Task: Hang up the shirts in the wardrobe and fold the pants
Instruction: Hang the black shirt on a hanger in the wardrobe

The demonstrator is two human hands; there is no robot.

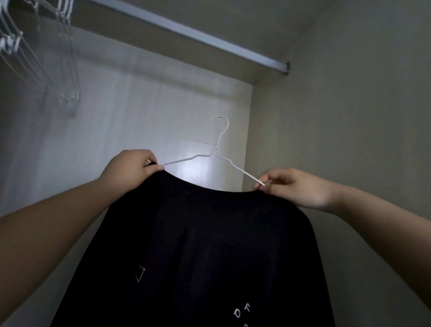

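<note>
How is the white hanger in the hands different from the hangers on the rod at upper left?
The white hanger carries the black shirt; the hangers on the rod are bare. It is held below the rod by the left hand and right hand; they hang from it. It is alone; they are bunched. All look white.

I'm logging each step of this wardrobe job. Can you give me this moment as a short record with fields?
place: inside wardrobe
shirt: black, on white hanger, held up below the rail
left hand: pinches shirt shoulder at hanger's left arm
right hand: pinches shirt shoulder at hanger's right arm
hook: free, not yet on rail
spare hangers: empty, on rail at upper left
stage: shirt on hanger, not yet hung
</note>
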